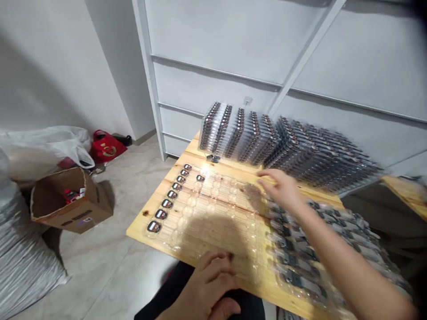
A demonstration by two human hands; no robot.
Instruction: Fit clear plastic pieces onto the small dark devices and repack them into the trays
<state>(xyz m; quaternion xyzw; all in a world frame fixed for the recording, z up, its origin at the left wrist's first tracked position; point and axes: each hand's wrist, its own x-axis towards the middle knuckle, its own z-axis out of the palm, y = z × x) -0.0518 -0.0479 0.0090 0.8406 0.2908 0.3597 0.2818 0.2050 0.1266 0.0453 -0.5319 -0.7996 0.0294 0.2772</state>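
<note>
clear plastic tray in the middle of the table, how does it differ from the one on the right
The clear plastic middle tray holds a column of small black pieces with white patches, plus one beside it; the clear plastic right tray is crowded with dark grey pieces. The bare right arm partly hides the right tray, while the left hand is by the middle tray's near edge. Both lie on the pale wooden table.

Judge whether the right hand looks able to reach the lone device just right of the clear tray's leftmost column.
Probably yes: the right hand is near the far right corner of the clear tray, and nothing visible stands between it and the lone device. The stacked trays stand behind, seemingly clear.
</note>
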